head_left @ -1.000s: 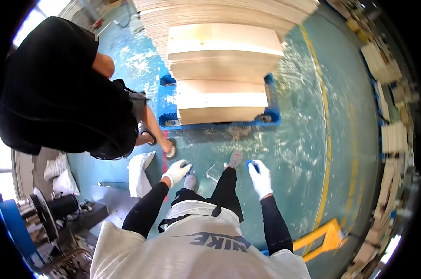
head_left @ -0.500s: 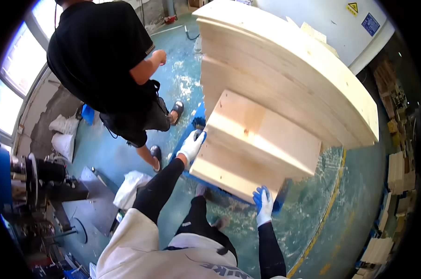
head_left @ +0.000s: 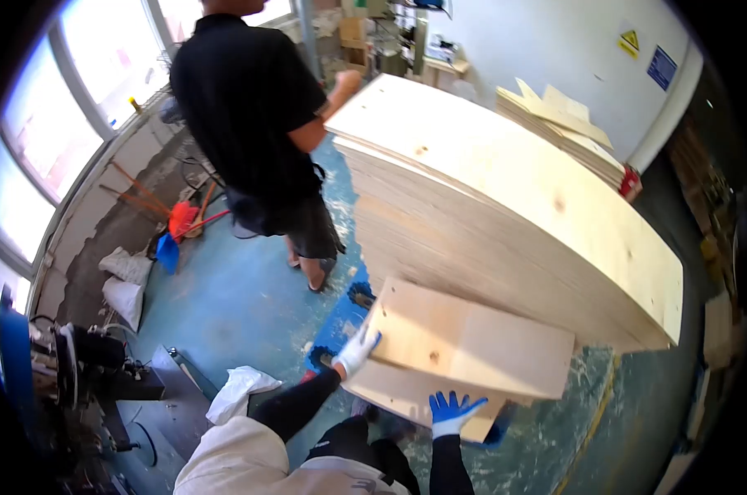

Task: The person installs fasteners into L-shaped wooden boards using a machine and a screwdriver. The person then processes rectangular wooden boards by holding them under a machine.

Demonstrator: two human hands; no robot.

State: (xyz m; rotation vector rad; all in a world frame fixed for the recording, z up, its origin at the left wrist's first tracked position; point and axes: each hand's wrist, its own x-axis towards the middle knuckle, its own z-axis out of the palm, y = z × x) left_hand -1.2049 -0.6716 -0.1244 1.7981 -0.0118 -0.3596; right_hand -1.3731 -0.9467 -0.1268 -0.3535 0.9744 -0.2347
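My left hand [head_left: 357,350], in a white glove with blue fingertips, presses against the left end of the low stack of boards. Its fingers are stretched along the edge of the upper wooden board [head_left: 480,338]. My right hand [head_left: 452,414], gloved the same way, is open with fingers spread over the front edge of the lower wooden board [head_left: 390,388]. The upper board lies set back on the lower one, so part of the lower one shows in front. Behind them stands a tall stack of wide boards [head_left: 505,181] with a curved-looking top edge.
A person in black [head_left: 249,124] stands at the left of the tall stack. Blue pallet parts [head_left: 340,322] show under the boards. A machine [head_left: 76,371] and a white sack [head_left: 240,392] are at the lower left. Offcuts [head_left: 555,115] lie behind the tall stack.
My view has tilted up, so the stacks sit lower in it. My right hand has moved left along the front board with fingers spreading. The other person has turned and stands closer to the tall stack.
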